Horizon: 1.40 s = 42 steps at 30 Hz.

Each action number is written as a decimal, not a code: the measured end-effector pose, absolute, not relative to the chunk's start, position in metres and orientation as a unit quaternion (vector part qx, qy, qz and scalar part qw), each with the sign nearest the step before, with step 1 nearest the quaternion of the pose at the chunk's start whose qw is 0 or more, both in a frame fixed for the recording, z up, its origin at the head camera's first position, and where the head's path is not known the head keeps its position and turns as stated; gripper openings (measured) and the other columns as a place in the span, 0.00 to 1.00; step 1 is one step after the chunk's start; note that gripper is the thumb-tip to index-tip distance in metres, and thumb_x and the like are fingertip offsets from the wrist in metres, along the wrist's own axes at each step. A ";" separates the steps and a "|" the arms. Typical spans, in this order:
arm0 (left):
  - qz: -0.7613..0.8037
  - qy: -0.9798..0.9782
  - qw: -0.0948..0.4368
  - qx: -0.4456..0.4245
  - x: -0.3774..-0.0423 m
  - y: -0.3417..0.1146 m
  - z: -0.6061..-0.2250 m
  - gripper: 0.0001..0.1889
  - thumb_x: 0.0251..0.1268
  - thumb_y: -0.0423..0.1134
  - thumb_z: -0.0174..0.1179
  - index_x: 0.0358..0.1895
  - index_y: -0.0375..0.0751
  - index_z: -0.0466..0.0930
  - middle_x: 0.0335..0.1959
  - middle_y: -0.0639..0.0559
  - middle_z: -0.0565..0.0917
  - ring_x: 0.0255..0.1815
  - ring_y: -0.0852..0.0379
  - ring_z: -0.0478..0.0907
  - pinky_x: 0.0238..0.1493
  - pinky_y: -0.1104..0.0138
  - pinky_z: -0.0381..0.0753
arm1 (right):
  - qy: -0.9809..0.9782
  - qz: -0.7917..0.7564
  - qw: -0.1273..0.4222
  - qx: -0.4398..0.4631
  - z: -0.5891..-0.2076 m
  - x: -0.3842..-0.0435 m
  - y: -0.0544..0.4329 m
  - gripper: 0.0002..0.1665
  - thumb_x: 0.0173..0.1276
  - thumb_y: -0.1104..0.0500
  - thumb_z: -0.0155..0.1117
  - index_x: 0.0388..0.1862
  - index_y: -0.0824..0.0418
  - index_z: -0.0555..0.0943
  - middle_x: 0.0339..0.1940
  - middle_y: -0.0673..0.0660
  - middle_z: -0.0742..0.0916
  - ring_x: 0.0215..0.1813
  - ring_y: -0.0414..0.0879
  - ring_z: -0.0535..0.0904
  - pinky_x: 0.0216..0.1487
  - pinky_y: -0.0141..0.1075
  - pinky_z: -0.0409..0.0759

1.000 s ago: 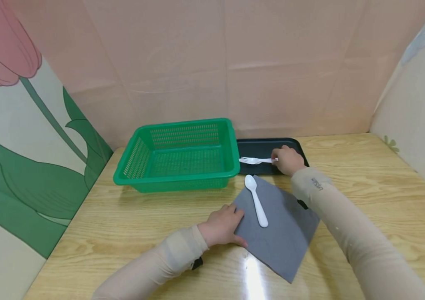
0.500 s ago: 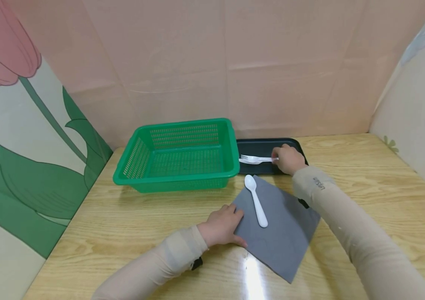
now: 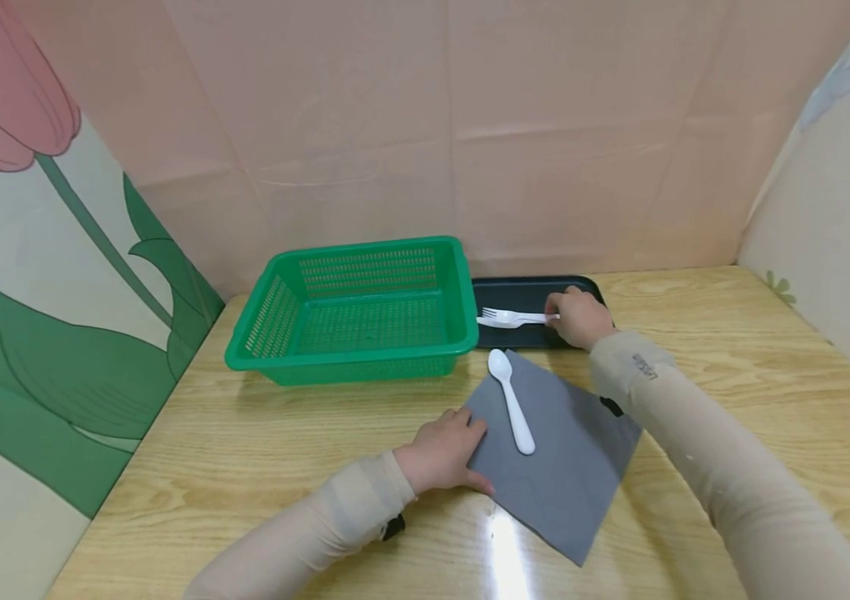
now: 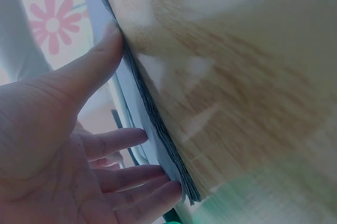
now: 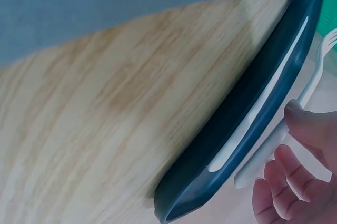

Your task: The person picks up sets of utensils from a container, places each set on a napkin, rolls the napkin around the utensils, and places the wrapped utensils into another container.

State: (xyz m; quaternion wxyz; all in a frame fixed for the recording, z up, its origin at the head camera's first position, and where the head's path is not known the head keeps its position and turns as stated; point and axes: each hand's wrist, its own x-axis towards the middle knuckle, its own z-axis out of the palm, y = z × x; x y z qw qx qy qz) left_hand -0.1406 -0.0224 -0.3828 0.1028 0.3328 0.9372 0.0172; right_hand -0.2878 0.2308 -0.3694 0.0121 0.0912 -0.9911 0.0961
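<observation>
My right hand (image 3: 578,318) pinches a white plastic fork (image 3: 509,317) by its handle, over the black tray (image 3: 522,292). In the right wrist view, the fork (image 5: 315,79) is raised above the tray rim, its tines pointing to the green basket. A second long white utensil (image 5: 263,105) lies inside the tray; its kind cannot be told. My left hand (image 3: 446,450) rests on the left edge of a grey folded napkin (image 3: 567,467), thumb and fingers spread. The napkin's layered edge (image 4: 152,113) shows beside that thumb. On the napkin lies a white spoon (image 3: 512,404).
The green slotted basket (image 3: 357,360) stands left of the tray, its right side close against it. Bare wooden tabletop (image 3: 725,350) extends to the right, and a pinkish wall covering (image 3: 365,125) rises behind.
The right hand has shifted slightly right and back with the fork, which sits a little higher. My left hand, the napkin and the spoon stay practically in place.
</observation>
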 end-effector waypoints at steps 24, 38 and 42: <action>0.017 0.937 0.101 0.333 -0.140 -0.022 -0.383 0.36 0.45 0.65 0.65 0.52 0.42 0.71 0.46 0.47 0.75 0.42 0.56 0.72 0.31 0.69 0.75 | -0.987 0.109 0.032 0.112 -0.363 -0.280 0.233 0.09 0.64 0.60 0.61 0.41 0.62 0.79 0.39 0.65 0.78 0.41 0.60 0.76 0.39 0.53 0.75; 0.016 0.937 0.100 0.334 -0.141 -0.022 -0.384 0.37 0.45 0.65 0.65 0.53 0.41 0.71 0.46 0.47 0.75 0.42 0.56 0.72 0.31 0.69 0.75 | -0.985 0.110 0.039 0.127 -0.358 -0.278 0.230 0.08 0.63 0.61 0.62 0.40 0.64 0.79 0.37 0.65 0.78 0.38 0.57 0.76 0.40 0.50 0.75; 0.014 0.938 0.101 0.332 -0.140 -0.022 -0.383 0.37 0.45 0.65 0.65 0.53 0.42 0.72 0.46 0.48 0.75 0.42 0.57 0.72 0.31 0.69 0.75 | -0.984 0.110 0.043 0.132 -0.357 -0.276 0.230 0.08 0.63 0.61 0.62 0.40 0.64 0.79 0.37 0.65 0.79 0.38 0.57 0.76 0.39 0.50 0.75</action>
